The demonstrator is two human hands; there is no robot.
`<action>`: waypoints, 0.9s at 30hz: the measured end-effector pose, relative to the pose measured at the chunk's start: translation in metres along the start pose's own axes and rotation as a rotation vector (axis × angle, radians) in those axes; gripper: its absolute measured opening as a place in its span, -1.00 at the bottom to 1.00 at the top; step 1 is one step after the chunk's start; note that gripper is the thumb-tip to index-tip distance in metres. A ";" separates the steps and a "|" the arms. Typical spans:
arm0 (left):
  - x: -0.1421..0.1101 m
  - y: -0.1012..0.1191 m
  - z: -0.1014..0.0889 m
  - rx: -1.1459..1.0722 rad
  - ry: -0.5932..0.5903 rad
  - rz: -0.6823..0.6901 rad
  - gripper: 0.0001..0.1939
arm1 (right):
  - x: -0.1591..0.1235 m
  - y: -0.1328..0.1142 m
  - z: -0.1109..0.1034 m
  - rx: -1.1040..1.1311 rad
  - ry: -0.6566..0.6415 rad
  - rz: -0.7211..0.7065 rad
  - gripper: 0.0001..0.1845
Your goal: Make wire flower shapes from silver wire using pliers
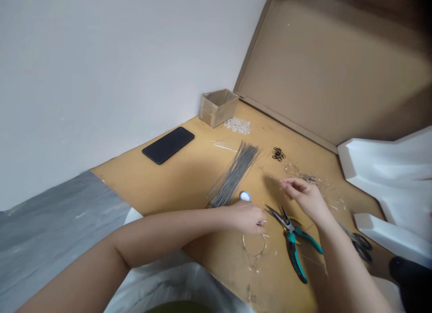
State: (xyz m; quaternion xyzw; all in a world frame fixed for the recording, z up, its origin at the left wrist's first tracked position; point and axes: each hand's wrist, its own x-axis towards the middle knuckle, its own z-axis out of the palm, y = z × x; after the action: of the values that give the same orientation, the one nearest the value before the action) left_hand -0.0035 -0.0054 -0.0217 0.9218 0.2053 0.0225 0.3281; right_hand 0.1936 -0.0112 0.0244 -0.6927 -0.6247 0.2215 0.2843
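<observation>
My left hand (pixel 248 217) is closed, its fingertips pinched around the top of a thin wire loop (pixel 254 254) that hangs just below them. To the right, my right hand (pixel 303 194) is raised with thumb and fingers pressed together; whatever they pinch is too fine to make out. Between the hands lie long-nose pliers (pixel 293 254) with green and black handles, jaws apart. A bundle of grey wires (pixel 236 173) rests beyond my left forearm. Beside it sits a small round white item with a blue rim (pixel 245 196).
A black phone (pixel 168 145), a small cardboard box (pixel 212 113), clear beads (pixel 238 125) and black rings (pixel 278 154) lie farther back. Several wire pieces (pixel 310 179) and scissors (pixel 362 246) are at the right, near white foam (pixel 398 169). A cardboard panel (pixel 330 70) stands behind.
</observation>
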 end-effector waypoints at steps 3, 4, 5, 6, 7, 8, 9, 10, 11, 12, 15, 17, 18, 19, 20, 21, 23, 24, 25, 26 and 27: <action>-0.001 0.001 -0.002 -0.029 -0.001 -0.020 -0.84 | -0.040 0.008 0.005 0.148 0.007 0.069 -0.50; -0.001 0.002 -0.003 -0.036 -0.012 -0.034 -0.83 | -0.050 0.009 0.007 0.233 0.012 0.106 -0.53; -0.001 0.002 -0.004 -0.042 -0.027 -0.048 -0.83 | -0.059 0.010 0.009 0.291 0.019 0.135 -0.55; -0.001 0.003 -0.006 -0.045 -0.045 -0.058 -0.82 | -0.066 0.010 0.010 0.336 0.035 0.160 -0.56; -0.001 0.003 -0.007 -0.046 -0.061 -0.063 -0.81 | -0.072 0.010 0.011 0.367 0.053 0.176 -0.57; -0.001 0.004 -0.008 -0.043 -0.076 -0.063 -0.80 | -0.076 0.011 0.012 0.380 0.069 0.183 -0.57; -0.002 0.005 -0.009 -0.037 -0.087 -0.058 -0.79 | -0.080 0.012 0.014 0.389 0.084 0.185 -0.58; -0.002 0.005 -0.011 -0.029 -0.094 -0.053 -0.79 | -0.082 0.013 0.015 0.396 0.089 0.185 -0.58; -0.003 0.006 -0.012 -0.023 -0.095 -0.052 -0.78 | -0.084 0.015 0.016 0.399 0.087 0.184 -0.59; -0.003 0.006 -0.013 -0.018 -0.091 -0.053 -0.77 | -0.085 0.018 0.018 0.398 0.082 0.182 -0.61; -0.005 0.005 -0.016 -0.025 -0.073 -0.058 -0.72 | -0.088 0.026 0.022 0.358 0.076 0.170 -0.64; -0.006 0.004 -0.019 -0.047 -0.045 -0.056 -0.67 | -0.088 0.030 0.024 0.314 0.083 0.149 -0.66; -0.006 0.003 -0.020 -0.066 -0.021 -0.050 -0.63 | -0.088 0.032 0.024 0.296 0.084 0.141 -0.67; -0.006 0.003 -0.021 -0.092 0.017 -0.043 -0.59 | -0.088 0.032 0.024 0.288 0.084 0.136 -0.68; -0.005 0.002 -0.022 -0.125 0.068 -0.037 -0.57 | -0.089 0.031 0.024 0.295 0.086 0.137 -0.69; -0.005 0.003 -0.023 -0.171 0.132 -0.036 -0.59 | -0.089 0.030 0.024 0.316 0.085 0.143 -0.70; -0.002 0.005 -0.023 -0.323 0.261 -0.058 -0.68 | -0.091 0.024 0.024 0.392 0.071 0.153 -0.71; -0.001 0.006 -0.022 -0.435 0.301 -0.074 -0.72 | -0.092 0.019 0.025 0.427 0.055 0.153 -0.71; 0.000 0.008 -0.020 -0.565 0.310 -0.082 -0.74 | -0.092 0.015 0.027 0.451 0.033 0.147 -0.72; 0.001 0.010 -0.018 -0.695 0.300 -0.075 -0.76 | -0.093 0.010 0.028 0.460 0.009 0.137 -0.72; 0.002 0.012 -0.016 -0.802 0.269 -0.046 -0.78 | -0.094 0.005 0.030 0.460 -0.013 0.125 -0.72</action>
State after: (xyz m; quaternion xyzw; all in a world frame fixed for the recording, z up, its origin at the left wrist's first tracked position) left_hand 0.0000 -0.0039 -0.0021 0.7053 0.2418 0.2133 0.6313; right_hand 0.1662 -0.1007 -0.0059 -0.6457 -0.5155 0.3795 0.4164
